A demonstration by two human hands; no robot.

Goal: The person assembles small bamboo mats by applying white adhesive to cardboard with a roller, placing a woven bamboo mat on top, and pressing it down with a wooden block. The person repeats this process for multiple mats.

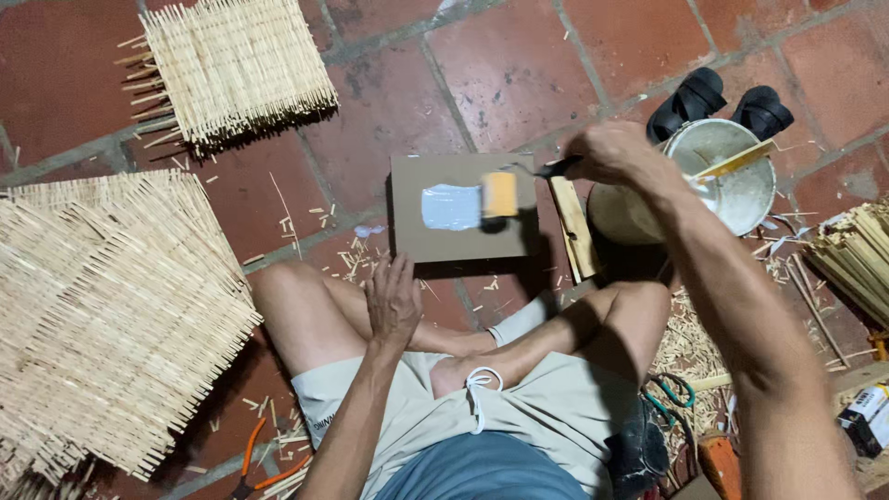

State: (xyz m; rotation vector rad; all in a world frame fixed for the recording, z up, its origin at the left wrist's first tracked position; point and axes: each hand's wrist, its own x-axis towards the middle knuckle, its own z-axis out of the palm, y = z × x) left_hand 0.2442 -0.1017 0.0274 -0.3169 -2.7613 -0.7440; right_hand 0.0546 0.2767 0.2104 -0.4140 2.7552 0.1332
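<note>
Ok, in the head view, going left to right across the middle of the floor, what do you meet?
Woven stick mats → brown board with its white glue patch → roller → right hand → white bucket → loose stick bundle.

Roller on board; bucket right of board; woven mats left.

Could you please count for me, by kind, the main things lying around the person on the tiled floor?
Woven bamboo-strip mats: 2, one at top left, one large at left
Brown rectangular boards: 1
Small yellow paint rollers: 1, in the right hand
White round buckets: 1
Black sandals: 2
Orange-handled pliers: 1
Total: 8
</note>
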